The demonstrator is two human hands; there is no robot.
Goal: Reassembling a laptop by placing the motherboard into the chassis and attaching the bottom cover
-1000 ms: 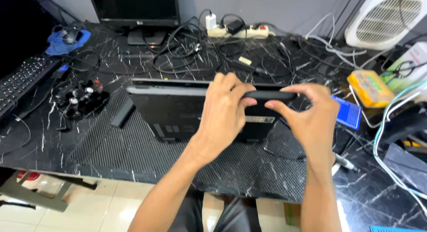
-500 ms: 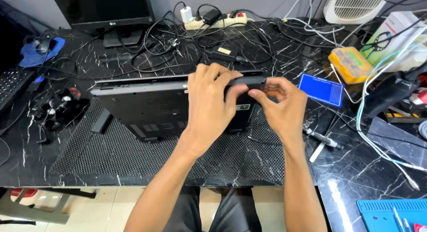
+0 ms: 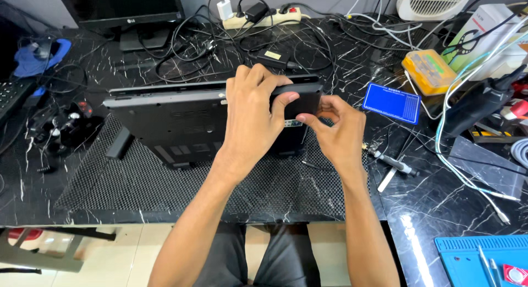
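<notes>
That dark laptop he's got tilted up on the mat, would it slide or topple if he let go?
The laptop would probably topple: it stands on one long edge, steadied by the left hand and right hand. It looks rigid, a flat slab with no sag. Sliding seems less likely, since the mesh mat under it looks grippy.

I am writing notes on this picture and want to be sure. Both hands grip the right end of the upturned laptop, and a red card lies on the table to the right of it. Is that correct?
Not quite: the card is blue, not red, as the head view shows. The rest holds: the left hand and right hand both grip the right end of the upturned laptop, and the card lies on the table to its right.
</notes>
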